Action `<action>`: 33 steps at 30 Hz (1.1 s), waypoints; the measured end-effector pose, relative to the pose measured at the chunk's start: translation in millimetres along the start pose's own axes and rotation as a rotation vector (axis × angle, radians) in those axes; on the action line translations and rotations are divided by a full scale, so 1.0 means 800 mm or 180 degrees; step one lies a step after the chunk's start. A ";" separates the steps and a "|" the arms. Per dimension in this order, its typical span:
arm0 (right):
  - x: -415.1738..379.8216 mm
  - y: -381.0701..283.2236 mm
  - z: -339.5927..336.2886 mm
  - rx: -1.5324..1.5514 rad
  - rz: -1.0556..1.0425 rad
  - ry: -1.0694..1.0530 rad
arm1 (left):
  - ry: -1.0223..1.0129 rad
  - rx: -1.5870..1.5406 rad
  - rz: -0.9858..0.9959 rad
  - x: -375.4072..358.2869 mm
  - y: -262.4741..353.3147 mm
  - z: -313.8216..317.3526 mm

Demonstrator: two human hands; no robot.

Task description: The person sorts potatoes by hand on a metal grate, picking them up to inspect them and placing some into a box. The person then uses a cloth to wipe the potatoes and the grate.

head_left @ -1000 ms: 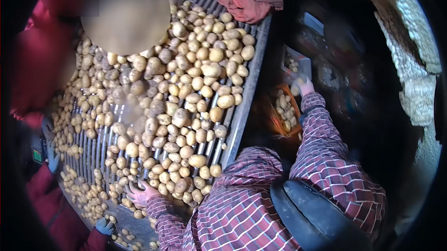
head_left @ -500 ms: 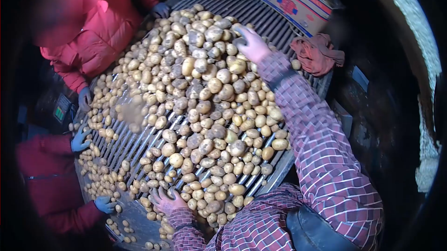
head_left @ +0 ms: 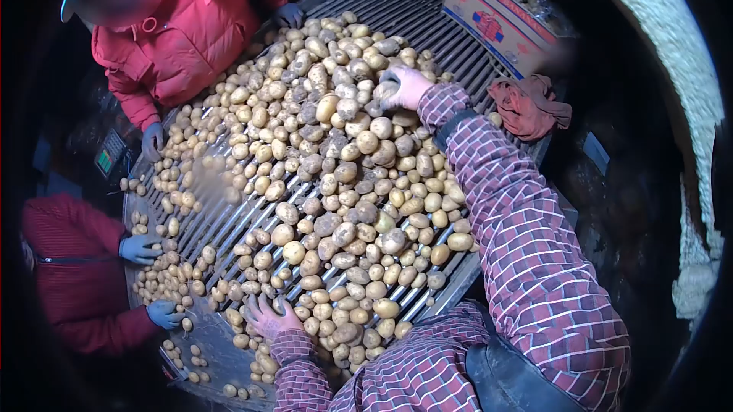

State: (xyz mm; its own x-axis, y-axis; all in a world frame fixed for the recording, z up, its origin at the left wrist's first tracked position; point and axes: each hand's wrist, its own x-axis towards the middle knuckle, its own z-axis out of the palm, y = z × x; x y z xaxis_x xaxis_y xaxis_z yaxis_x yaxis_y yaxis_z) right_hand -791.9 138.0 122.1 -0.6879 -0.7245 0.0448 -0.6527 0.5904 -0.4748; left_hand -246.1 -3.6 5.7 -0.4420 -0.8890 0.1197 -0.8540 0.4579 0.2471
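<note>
A broad heap of potatoes (head_left: 366,141), many caked with soil, lies on a rack of metal bars (head_left: 259,217). At the heap's far right side, my right hand (head_left: 408,87), in a pinkish glove with a dark palm, curls its fingers round a potato (head_left: 387,92). My left hand (head_left: 272,317) rests at the near edge of the heap, its fingers spread among smaller potatoes and touching them. Whether a potato sits under its palm is hidden.
A printed cardboard box (head_left: 496,19) stands at the back right, with a reddish cloth (head_left: 531,106) in front of it. Two people in red jackets work on the left; their gloved hands (head_left: 153,141) are at the rack's edge. A small device with a green display (head_left: 107,158) is beside them.
My right hand has closed from a flatter, stretched pose round a potato. The left hand stays low on the heap. The whole view has shifted slightly, and the co-workers' hands moved a little.
</note>
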 end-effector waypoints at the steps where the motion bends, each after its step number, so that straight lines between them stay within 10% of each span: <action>1: -0.023 -0.003 -0.003 0.0399 -0.0042 -0.0040 | -0.0017 -0.0047 0.0009 -0.001 0.000 0.000; 7: -0.178 -0.017 0.022 0.5346 0.0507 0.0197 | -0.0031 0.0064 0.0025 -0.003 -0.004 0.001; 19: -0.250 -0.011 0.087 0.4730 0.1847 0.0990 | -0.0179 0.0105 -0.0061 -0.003 -0.007 0.006; 25: -0.266 -0.027 0.085 0.5080 0.1431 -0.0175 | -0.0246 0.0130 -0.0069 -0.003 -0.011 0.009; 29: -0.282 -0.021 0.104 0.5588 0.2487 -0.0068 | -0.0393 0.0158 -0.0164 -0.001 -0.004 0.000; 33: -0.307 -0.012 0.124 0.6410 0.1514 -0.0194 | -0.0161 0.0096 -0.0028 -0.002 -0.013 0.012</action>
State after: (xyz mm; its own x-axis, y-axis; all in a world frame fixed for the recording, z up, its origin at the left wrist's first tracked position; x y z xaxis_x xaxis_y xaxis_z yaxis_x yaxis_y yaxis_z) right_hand -585.0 274.9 28.5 -0.6241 -0.6998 -0.3476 0.7476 -0.4054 -0.5261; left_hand -239.5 -6.7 -6.4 -0.4470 -0.8919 0.0688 -0.8655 0.4506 0.2188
